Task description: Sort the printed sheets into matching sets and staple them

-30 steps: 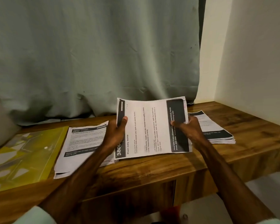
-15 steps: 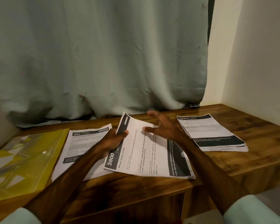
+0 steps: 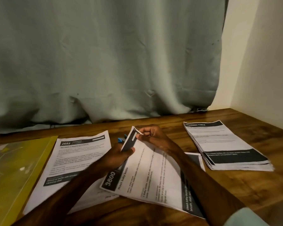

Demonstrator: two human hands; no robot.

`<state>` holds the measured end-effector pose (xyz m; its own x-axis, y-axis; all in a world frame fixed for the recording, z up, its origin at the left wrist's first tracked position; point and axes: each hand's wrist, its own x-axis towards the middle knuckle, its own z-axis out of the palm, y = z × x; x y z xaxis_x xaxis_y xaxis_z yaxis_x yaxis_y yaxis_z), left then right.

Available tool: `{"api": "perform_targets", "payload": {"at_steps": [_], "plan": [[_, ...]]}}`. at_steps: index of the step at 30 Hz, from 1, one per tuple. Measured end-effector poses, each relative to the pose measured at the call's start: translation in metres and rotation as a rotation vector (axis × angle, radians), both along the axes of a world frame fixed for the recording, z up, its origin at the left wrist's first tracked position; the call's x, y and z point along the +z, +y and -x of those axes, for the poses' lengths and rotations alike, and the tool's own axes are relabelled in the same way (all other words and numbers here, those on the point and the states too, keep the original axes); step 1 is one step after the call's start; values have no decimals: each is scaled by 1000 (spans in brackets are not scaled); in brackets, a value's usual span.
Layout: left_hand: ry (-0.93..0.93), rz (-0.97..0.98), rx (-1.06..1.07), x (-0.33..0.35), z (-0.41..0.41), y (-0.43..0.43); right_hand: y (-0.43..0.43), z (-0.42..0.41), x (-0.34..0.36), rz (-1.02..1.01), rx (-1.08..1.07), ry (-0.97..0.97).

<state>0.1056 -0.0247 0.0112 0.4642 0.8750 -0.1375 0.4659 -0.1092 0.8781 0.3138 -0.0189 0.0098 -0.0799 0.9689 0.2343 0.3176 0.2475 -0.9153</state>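
The "3800 Wash baby bottle" set [image 3: 153, 173] is no longer held up in the air between both hands; it now lies slanted on the desk [image 3: 235, 185], and only its far corner is raised. The left hand [image 3: 119, 156] grips this raised corner from below, with the thumb [image 3: 129, 150] pressed on the dark header band. The right hand [image 3: 152, 136], which was open and spread above the page half a second ago, now has its fingers [image 3: 147, 130] curled together, and they pinch the very tip of the same corner.

Just beyond the left fingers a small blue object [image 3: 121, 139] shows behind the paper; it may be the stapler, but too little of it is visible to be sure.

I judge that sorting of this set is finished and the corner is being squared for the staple. The "2652" sheets [image 3: 78, 157] lie outside the left fingers; the thick stack [image 3: 219, 144] lies well beyond the right fingers.
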Motion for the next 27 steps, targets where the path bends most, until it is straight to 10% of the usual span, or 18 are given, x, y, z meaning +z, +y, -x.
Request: {"api": "perform_targets", "payload": {"at_steps": [11,27], "plan": [[-93,-528,105,23,-2,53,10,-2,-12,-174,-4,87],[-160,-713,64,12,-2,68,18,10,-21,-340,-63,-44]]}}
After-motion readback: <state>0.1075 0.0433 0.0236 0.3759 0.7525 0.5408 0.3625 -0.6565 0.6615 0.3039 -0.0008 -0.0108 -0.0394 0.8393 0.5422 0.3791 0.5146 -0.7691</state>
